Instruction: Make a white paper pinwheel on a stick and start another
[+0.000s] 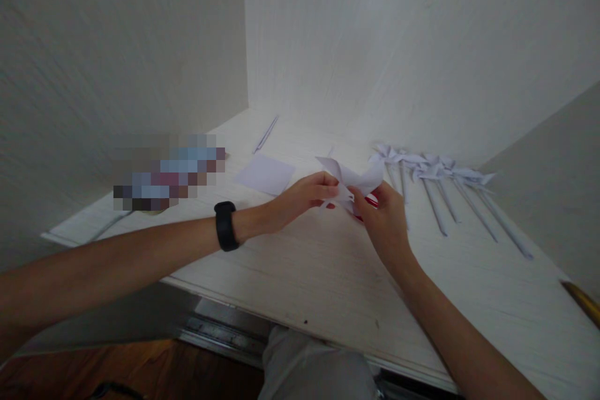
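Note:
A white paper pinwheel (352, 176) with curled blades is held over the table between both hands. My left hand (309, 195), with a black band on the wrist, pinches its left side between thumb and fingers. My right hand (387, 215) grips the paper from the right, its thumb near the pinwheel's middle. Something red and shiny (372, 200) shows beneath the paper by my right fingers; its kind is mostly hidden. Left of the hands lies a square sheet of white paper (267, 174).
Several white pinwheels (434, 167) on rolled paper sticks (509, 225) lie in a row at the right. Thin paper pieces (266, 134) lie farther back. A pixelated object (171, 172) stands at the left. Walls border the white table (323, 281).

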Motion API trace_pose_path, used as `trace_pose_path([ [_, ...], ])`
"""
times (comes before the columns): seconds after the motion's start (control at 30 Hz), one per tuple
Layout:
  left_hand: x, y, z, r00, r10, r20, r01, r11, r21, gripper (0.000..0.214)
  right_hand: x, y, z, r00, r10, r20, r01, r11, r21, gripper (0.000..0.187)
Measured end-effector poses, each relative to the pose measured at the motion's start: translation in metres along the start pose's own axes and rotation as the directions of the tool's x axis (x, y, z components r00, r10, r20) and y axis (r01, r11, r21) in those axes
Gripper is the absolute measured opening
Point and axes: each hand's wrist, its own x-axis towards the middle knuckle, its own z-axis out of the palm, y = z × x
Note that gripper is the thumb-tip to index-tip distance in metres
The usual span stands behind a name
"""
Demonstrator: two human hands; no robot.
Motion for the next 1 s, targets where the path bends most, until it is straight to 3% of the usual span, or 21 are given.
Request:
trace_pose_path([
  [0.4,-0.0032,0.0041,0.0036,0.994,0.021,-0.104,0.006,0.968,0.252,0.033,-0.0023,-0.0020,0.0016,0.998,0.022,0.054,-0.023,0.999,0.022,0.027],
  [1.0,-0.0006,-0.0016,0.0016,0.976,0.063,-0.208,-0.019,0.978,0.207,0.034,-0.0040,0.0012,0.0030,0.996,-0.022,0.087,0.018,0.999,0.049,0.027],
])
